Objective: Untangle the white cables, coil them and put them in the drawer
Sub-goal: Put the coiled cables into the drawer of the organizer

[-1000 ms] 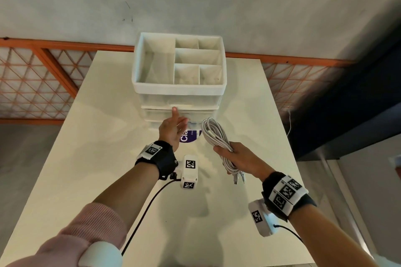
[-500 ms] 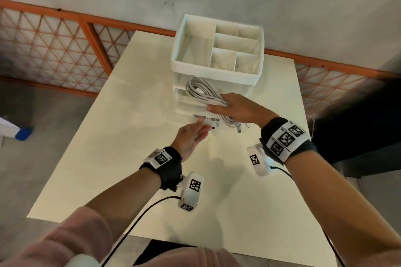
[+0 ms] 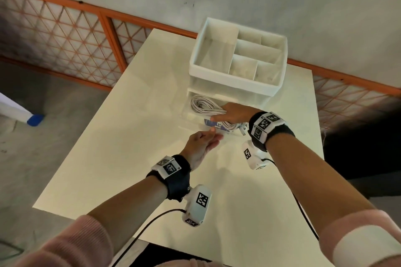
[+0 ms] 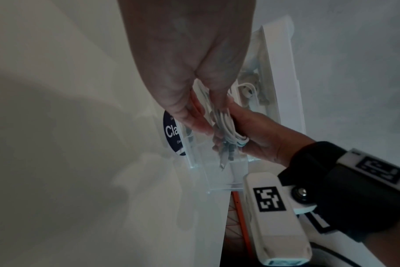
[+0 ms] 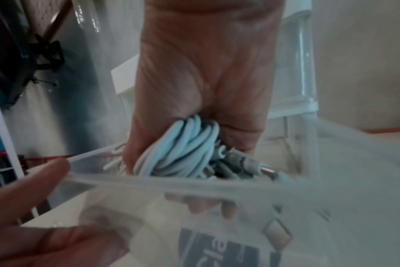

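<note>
A coil of white cables lies partly inside the clear drawer, which is pulled out from under the white organizer. My right hand grips the coil near its plug ends, and the loops point away to the left. The right wrist view shows the cables bunched in the palm just behind the drawer's front rim. My left hand pinches the drawer's front wall by the blue sticker, with the thumb outside. The left wrist view shows the bundle over the drawer.
The organizer stands at the far end of a white table, and its top compartments are open. Behind the table runs an orange lattice fence below a grey wall. The floor drops away on the left, and dark furniture sits on the right.
The drawer has come out. My right hand has carried the coil from the right of the organizer over to the left and down into the drawer. My left hand stays at the drawer front.
</note>
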`<state>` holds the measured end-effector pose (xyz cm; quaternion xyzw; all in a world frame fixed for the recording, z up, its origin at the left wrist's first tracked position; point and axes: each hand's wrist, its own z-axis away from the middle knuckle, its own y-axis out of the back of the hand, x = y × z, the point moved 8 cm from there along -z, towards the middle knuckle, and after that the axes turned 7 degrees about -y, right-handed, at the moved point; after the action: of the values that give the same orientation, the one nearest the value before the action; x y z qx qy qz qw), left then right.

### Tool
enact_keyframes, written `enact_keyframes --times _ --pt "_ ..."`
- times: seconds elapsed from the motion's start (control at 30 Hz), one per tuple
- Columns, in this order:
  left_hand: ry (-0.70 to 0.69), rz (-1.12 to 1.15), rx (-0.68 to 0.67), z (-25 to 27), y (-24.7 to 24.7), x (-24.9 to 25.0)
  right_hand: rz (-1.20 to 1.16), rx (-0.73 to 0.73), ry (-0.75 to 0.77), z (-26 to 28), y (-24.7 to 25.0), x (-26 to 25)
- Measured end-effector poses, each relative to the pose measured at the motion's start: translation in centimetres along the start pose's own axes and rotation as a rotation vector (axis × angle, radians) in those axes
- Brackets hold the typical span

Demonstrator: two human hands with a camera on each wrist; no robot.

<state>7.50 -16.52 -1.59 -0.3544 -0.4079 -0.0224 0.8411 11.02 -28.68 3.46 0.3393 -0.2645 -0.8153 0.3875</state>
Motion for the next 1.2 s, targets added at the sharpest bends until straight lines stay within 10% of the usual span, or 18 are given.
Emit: enact_keyframes --times 0.4,0.77,1.2 --pt "0.036 0.033 0.034 0.4 -0.3 0.5 -0.376 0.082 -0.230 -0.9 -0.6 4.0" --pt "0.040 0.000 0.044 0.6 -0.3 0.5 -0.492 0.560 -0.182 0.6 0.0 4.2" --pt "0.028 -0.010 0.062 0.4 -0.4 0.6 -0.287 0.479 -0.386 0.2 -1.0 5.2"
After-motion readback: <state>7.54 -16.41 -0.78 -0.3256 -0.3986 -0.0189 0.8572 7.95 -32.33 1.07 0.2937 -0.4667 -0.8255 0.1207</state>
